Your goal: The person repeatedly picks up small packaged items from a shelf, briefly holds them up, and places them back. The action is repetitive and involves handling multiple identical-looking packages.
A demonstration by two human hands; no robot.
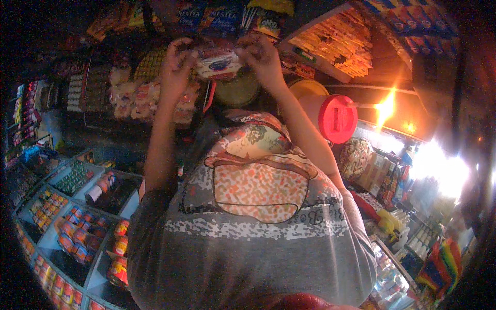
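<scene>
A small red and white sachet (pixel 219 63), with a dark cup-like picture on its front, is held up between my two hands at the top middle. My left hand (pixel 181 58) has its fingers closed on the sachet's left end. On the other end, the fingers of my right hand (pixel 258 50) are bent and pinched. Both arms reach up past my grey printed T-shirt (pixel 248 253). Dim light blurs the fingertips and the sachet's upper edge.
A tub with a red slotted lid (pixel 338 119) stands beside my right forearm. Up and right is a tray of orange packets (pixel 336 49). Blue packs (pixel 219 19) hang behind my hands. Bagged goods (pixel 147 98) lie left of my left arm; compartment shelves (pixel 57 237) hold cans.
</scene>
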